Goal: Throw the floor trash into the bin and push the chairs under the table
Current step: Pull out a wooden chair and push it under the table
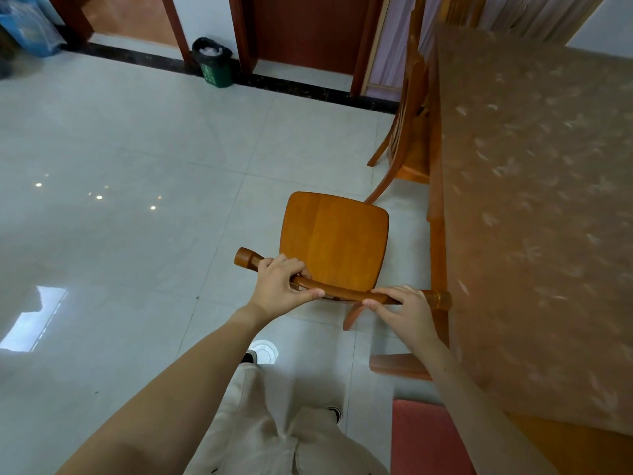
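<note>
Your left hand [279,286] and right hand [404,311] wrap the chair [334,241] at its top rail [342,295], so you cannot see the rail under them or the back below it. The table [531,200] runs off the right edge, its pattern blurred, and hides part of the far chair [409,132]. The white stuff in the far bin [214,68] is too small to tell. The bottom edge cuts off the near red seat [421,437].
</note>
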`<state>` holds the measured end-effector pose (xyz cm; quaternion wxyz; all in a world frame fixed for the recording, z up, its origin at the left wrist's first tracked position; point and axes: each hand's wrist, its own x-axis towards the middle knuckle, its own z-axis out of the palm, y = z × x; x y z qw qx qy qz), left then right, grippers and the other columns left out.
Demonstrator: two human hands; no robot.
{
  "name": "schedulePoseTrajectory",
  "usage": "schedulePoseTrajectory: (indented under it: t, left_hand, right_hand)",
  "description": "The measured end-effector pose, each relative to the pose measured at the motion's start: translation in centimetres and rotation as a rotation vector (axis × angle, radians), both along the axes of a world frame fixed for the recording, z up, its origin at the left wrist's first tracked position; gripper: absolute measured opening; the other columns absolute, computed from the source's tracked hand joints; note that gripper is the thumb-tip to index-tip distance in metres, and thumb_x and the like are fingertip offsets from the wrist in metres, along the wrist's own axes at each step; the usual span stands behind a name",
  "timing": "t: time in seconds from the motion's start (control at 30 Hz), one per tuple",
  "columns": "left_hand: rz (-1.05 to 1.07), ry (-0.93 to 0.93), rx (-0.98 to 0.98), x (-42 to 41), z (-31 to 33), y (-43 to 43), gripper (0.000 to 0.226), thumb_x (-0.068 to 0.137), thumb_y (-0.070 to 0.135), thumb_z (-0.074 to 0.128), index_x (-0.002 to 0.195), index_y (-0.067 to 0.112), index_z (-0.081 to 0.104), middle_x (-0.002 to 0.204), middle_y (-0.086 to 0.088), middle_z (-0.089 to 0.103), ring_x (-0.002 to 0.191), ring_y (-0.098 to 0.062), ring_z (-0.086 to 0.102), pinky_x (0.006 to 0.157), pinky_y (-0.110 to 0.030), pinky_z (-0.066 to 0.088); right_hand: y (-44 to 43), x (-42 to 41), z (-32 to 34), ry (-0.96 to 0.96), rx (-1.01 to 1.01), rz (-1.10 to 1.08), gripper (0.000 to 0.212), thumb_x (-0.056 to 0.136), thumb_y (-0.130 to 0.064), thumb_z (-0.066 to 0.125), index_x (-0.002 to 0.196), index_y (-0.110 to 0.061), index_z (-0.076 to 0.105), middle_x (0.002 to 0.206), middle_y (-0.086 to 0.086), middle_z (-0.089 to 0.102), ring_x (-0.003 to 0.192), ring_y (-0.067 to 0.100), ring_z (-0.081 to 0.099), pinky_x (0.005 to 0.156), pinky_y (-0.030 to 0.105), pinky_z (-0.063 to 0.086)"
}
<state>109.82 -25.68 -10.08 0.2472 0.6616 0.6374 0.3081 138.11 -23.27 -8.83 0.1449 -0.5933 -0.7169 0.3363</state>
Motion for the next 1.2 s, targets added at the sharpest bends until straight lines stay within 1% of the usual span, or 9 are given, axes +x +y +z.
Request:
schedulePoseTrajectory:
  t: [0.07, 0.23, 0.4, 0.5, 0.67, 0.73, 0.87, 1.03, 1.2]
  left_hand:
    - [-0.015, -0.004, 0.004, -0.9, -0.1, 0.5, 0.045, 0.071, 0.076, 0.059, 0.075, 0.032, 0.055, 0.074, 0.019, 0.055, 0.085, -0.002, 0.048, 0.085, -0.031, 0.024]
    - [-0.063, -0.008, 0.008, -3.7, -0.4, 1.6, 0.047, 0.071, 0.079, 0.057, 0.076, 0.032, 0.056, 0.075, 0.021, 0.055, 0.085, -0.002, 0.048, 0.086, -0.029, 0.024]
    - [-0.137, -0.005, 0.005, -7.9, -0.4, 3.4, 0.048, 0.07, 0.079, 0.058, 0.076, 0.032, 0.056, 0.077, 0.021, 0.055, 0.085, -0.003, 0.047, 0.087, -0.03, 0.024]
    - [-0.207, -0.006, -0.014, -11.3, -0.2, 5.1, 0.047, 0.068, 0.079, 0.059, 0.075, 0.032, 0.057, 0.075, 0.021, 0.055, 0.086, -0.002, 0.047, 0.087, -0.03, 0.023]
    - [-0.314, 0.014, -0.045, -17.1, 0.1, 8.4, 0.049, 0.066, 0.079, 0.059, 0.075, 0.031, 0.06, 0.077, 0.018, 0.059, 0.088, -0.006, 0.049, 0.089, -0.032, 0.025]
    - [-0.354, 0.021, -0.053, -19.0, 0.2, 9.6, 0.049, 0.066, 0.079, 0.06, 0.076, 0.03, 0.061, 0.077, 0.017, 0.059, 0.088, -0.006, 0.049, 0.09, -0.033, 0.026]
    - [-0.409, 0.031, -0.08, -22.1, 0.4, 12.3, 0.056, 0.064, 0.084, 0.054, 0.079, 0.031, 0.063, 0.082, 0.018, 0.06, 0.092, -0.009, 0.048, 0.09, -0.032, 0.024]
    - [-0.457, 0.032, -0.074, -25.0, 0.1, 17.0, 0.054, 0.063, 0.083, 0.057, 0.081, 0.033, 0.064, 0.082, 0.018, 0.06, 0.093, -0.007, 0.048, 0.091, -0.033, 0.025]
    - [-0.506, 0.051, -0.058, -27.5, -0.3, 21.4, 0.047, 0.063, 0.078, 0.063, 0.079, 0.034, 0.063, 0.077, 0.021, 0.057, 0.087, -0.002, 0.047, 0.086, -0.031, 0.024]
  right_hand:
    - [-0.1, -0.9, 0.0, 0.001, 0.014, -0.014, 0.048, 0.078, -0.063, 0.062, 0.109, -0.028, 0.073, 0.105, -0.012, 0.068, 0.103, 0.009, 0.056, 0.083, 0.015, 0.036]
    - [-0.6, -3.9, 0.5, 0.028, 0.034, -0.068, 0.053, 0.076, -0.064, 0.06, 0.107, -0.024, 0.074, 0.102, -0.01, 0.07, 0.1, 0.009, 0.057, 0.089, 0.027, 0.041]
    - [-1.2, -8.3, 0.8, 0.061, 0.057, -0.121, 0.045, 0.077, -0.058, 0.064, 0.103, -0.023, 0.075, 0.095, -0.01, 0.071, 0.093, 0.006, 0.059, 0.083, 0.016, 0.038]
    - [-1.3, -11.8, 0.7, 0.064, 0.08, -0.191, 0.042, 0.076, -0.063, 0.063, 0.099, -0.03, 0.074, 0.091, -0.014, 0.069, 0.09, 0.005, 0.058, 0.079, 0.009, 0.036]
    - [-0.9, -17.9, -0.2, 0.058, 0.07, -0.315, 0.058, 0.073, -0.073, 0.057, 0.104, -0.028, 0.074, 0.095, -0.011, 0.068, 0.092, 0.008, 0.058, 0.078, 0.022, 0.048]
    - [-0.7, -20.2, -0.1, 0.066, 0.067, -0.358, 0.058, 0.072, -0.073, 0.058, 0.104, -0.028, 0.074, 0.095, -0.011, 0.067, 0.094, 0.011, 0.058, 0.08, 0.026, 0.051]
    - [0.5, -23.7, 0.7, 0.112, 0.089, -0.386, 0.05, 0.07, -0.074, 0.058, 0.099, -0.037, 0.074, 0.087, -0.022, 0.065, 0.089, 0.006, 0.058, 0.075, 0.022, 0.047]
    - [3.6, -27.2, 0.3, 0.103, 0.113, -0.426, 0.041, 0.071, -0.074, 0.056, 0.096, -0.045, 0.07, 0.088, -0.023, 0.064, 0.089, 0.008, 0.057, 0.08, 0.033, 0.051]
    - [6.3, -30.6, 0.1, 0.108, 0.199, -0.469, 0.016, 0.074, -0.073, 0.054, 0.086, -0.063, 0.059, 0.085, -0.038, 0.058, 0.086, 0.001, 0.056, 0.076, 0.024, 0.046]
